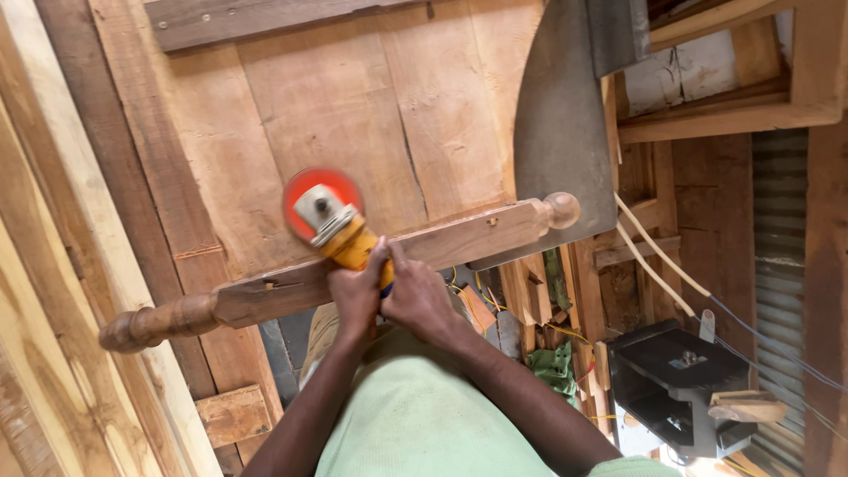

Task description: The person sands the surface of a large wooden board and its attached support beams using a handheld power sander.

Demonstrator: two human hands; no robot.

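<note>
At centre, both hands wrap the yellow angle grinder point(353, 243) w/ blurred red sanding disc point(322, 203): left hand point(358, 296) & right hand point(417, 300) closed tight on its body. Disc sits ahead of the grip, against the long brown turned wooden post point(265, 291). Post looks stiff, heavy-ish, rough; square mid-section seems best to hold. Grinder prob. vibrates, needs firm grip.
</note>
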